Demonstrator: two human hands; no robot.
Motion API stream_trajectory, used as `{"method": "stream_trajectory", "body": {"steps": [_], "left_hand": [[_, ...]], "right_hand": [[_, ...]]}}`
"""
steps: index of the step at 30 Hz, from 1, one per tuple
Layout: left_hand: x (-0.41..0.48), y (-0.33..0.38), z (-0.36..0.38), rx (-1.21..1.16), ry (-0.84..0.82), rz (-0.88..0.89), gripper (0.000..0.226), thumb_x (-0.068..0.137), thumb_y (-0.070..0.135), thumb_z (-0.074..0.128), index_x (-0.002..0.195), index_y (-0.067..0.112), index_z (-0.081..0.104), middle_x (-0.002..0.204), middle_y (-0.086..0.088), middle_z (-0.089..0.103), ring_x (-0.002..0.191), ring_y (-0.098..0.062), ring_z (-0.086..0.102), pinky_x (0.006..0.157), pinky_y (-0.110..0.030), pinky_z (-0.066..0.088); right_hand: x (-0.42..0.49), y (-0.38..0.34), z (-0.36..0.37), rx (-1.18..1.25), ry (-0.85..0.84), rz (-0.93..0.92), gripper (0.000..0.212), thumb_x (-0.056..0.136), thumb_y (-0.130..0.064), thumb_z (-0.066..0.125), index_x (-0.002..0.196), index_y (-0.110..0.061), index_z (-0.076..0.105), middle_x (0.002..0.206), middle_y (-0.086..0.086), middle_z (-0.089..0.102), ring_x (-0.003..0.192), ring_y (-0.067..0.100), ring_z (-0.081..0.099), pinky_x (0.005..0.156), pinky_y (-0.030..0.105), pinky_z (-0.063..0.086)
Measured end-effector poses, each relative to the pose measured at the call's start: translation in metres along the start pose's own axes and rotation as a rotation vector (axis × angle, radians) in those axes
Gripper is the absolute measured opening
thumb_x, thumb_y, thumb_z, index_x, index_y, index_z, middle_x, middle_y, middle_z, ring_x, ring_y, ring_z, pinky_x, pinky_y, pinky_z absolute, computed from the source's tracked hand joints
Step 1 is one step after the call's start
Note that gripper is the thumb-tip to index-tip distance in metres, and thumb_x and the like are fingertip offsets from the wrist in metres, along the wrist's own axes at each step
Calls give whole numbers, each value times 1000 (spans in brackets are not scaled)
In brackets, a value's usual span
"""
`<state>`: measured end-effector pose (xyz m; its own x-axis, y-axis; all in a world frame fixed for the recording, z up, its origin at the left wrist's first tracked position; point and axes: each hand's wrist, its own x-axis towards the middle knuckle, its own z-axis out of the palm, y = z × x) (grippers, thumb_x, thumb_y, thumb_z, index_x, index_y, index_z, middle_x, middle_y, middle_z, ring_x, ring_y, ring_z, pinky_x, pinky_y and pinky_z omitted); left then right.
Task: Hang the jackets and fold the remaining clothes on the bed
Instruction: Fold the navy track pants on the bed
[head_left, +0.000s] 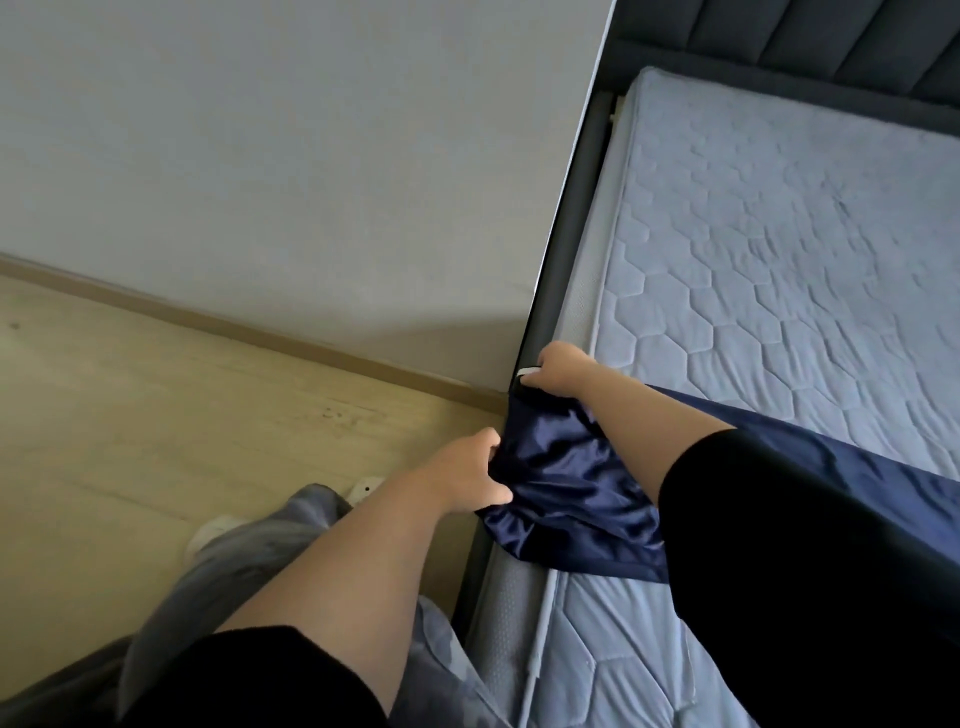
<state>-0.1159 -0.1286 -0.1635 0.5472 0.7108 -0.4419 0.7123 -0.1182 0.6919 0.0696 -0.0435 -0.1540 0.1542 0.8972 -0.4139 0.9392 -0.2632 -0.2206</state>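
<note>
- A navy satin garment (566, 483) lies at the near edge of the bed, one end bunched over the side rail and the rest spread flat across the mattress (779, 234), passing under the right forearm.
- The left hand (470, 475) has its fingers curled into the gathered fabric at the bed's edge. The right hand (561, 370) pinches the garment's upper hem, just beside a small white tag (528, 372).
- Whether it is a jacket or a piece to fold cannot be told from here.
- The step in hand looks like squaring the garment up. Satin slides, so both grips should draw the hem taut and level, then lay it well onto the quilted surface before any crease is made.
- Left near the rail, the cloth could slip to the wooden floor (156, 415).
- A dark padded headboard (805, 36) closes the far end.
</note>
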Motion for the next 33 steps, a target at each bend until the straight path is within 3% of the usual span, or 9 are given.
{"method": "stream_trajectory", "body": {"steps": [7, 13, 19, 22, 24, 26, 28, 30, 33], "left_hand": [[0, -12, 3, 123, 37, 23, 50, 63, 33, 79, 96, 19, 44, 85, 2, 53, 74, -15, 50, 63, -29, 41], [3, -7, 3, 240, 131, 103, 14, 76, 16, 65, 80, 17, 51, 78, 2, 52, 75, -19, 49, 65, -27, 39], [0, -2, -2, 189, -97, 34, 42, 75, 19, 74, 58, 16, 36, 56, 4, 35, 48, -9, 34, 48, -21, 28], [-1, 3, -6, 39, -266, -54, 27, 77, 19, 73, 65, 14, 50, 61, -2, 53, 47, -10, 47, 47, -17, 39], [-6, 1, -5, 42, -476, -158, 7, 84, 14, 67, 86, 9, 64, 86, -12, 67, 61, -12, 58, 56, -20, 48], [-8, -6, 3, 223, -643, -304, 26, 91, 8, 57, 116, 3, 61, 118, -13, 64, 89, -19, 66, 74, -29, 51], [-5, -11, 6, 381, -550, -373, 26, 94, 3, 44, 114, -3, 59, 125, -15, 61, 97, -25, 63, 80, -33, 48], [6, -10, 3, 366, -287, -367, 29, 96, 5, 38, 113, -6, 58, 125, -20, 58, 103, -32, 60, 86, -34, 46], [24, -7, 3, -107, -28, -426, 44, 101, 33, 33, 128, 1, 47, 118, -15, 60, 97, -28, 59, 87, -35, 46]], "right_hand": [[7, 6, 3, 181, 106, 82, 31, 92, -36, 50, 79, -8, 51, 87, 8, 55, 87, 30, 53, 83, 37, 44], [9, 10, 6, 216, 116, 56, 33, 93, -34, 49, 68, -15, 42, 83, 5, 51, 85, 27, 51, 76, 35, 40], [12, 14, 2, 167, 269, 84, 19, 95, -25, 49, 94, -6, 54, 105, 12, 58, 97, 32, 56, 71, 31, 38], [11, 7, 13, 111, 359, 112, 13, 92, -18, 51, 95, -6, 55, 106, 14, 59, 96, 33, 57, 72, 31, 36], [9, 2, 25, 65, 397, 93, 17, 93, -19, 50, 101, -5, 55, 110, 13, 58, 102, 33, 55, 78, 34, 36], [5, 1, 33, 47, 416, 64, 25, 96, -24, 46, 112, -6, 53, 119, 12, 55, 112, 31, 48, 91, 37, 35], [-2, 3, 38, 60, 438, -5, 37, 97, -30, 44, 128, -9, 46, 133, 11, 47, 125, 29, 38, 104, 38, 28], [-19, 5, 41, 99, 460, -98, 48, 98, -33, 42, 140, -11, 36, 146, 9, 35, 137, 26, 24, 113, 39, 16], [-56, 21, 52, 59, 472, -164, 50, 98, -33, 40, 144, -13, 31, 154, 7, 23, 144, 23, 10, 116, 41, 4]]}}
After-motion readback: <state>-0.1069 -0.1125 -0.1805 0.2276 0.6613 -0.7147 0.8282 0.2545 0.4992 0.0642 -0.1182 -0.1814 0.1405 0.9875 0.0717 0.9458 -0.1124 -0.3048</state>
